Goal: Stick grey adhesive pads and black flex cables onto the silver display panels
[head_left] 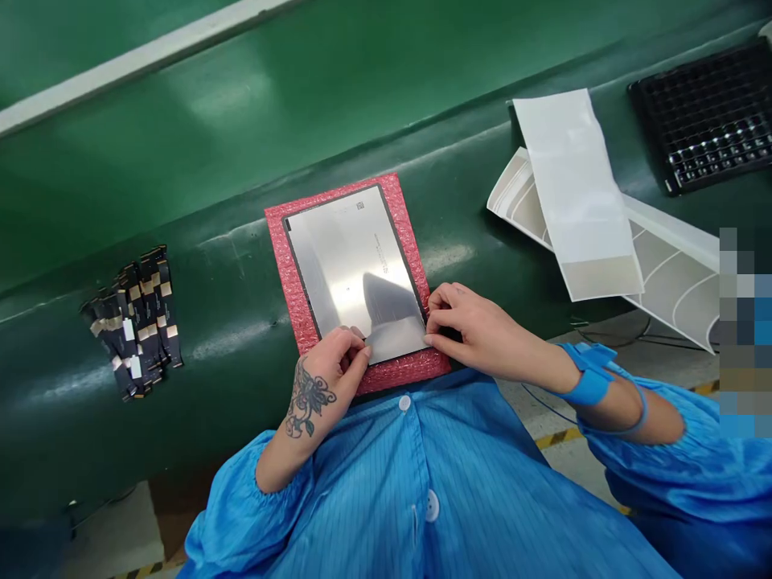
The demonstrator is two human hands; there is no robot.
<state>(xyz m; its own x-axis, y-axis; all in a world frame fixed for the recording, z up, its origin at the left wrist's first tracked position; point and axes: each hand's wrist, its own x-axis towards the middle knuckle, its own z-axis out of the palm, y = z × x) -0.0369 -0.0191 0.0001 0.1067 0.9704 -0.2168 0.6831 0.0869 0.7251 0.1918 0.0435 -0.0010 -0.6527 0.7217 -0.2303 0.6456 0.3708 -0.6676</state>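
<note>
- Panel (338, 257) extends beyond both hands' fingers.
- Left fingers (355, 368) bunch, right fingers (449, 320) curl, at its near edge; cannot tell if pinching.
- Surface (223, 281) stretches left of them.

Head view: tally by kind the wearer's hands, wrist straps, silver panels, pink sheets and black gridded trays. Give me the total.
Hands: 2 (left hand, right hand)
Wrist straps: 1 (blue strap)
Panels: 1 (silver panel)
Pink sheets: 1 (pink sheet)
Gridded trays: 1 (black tray)
Total: 6
</note>
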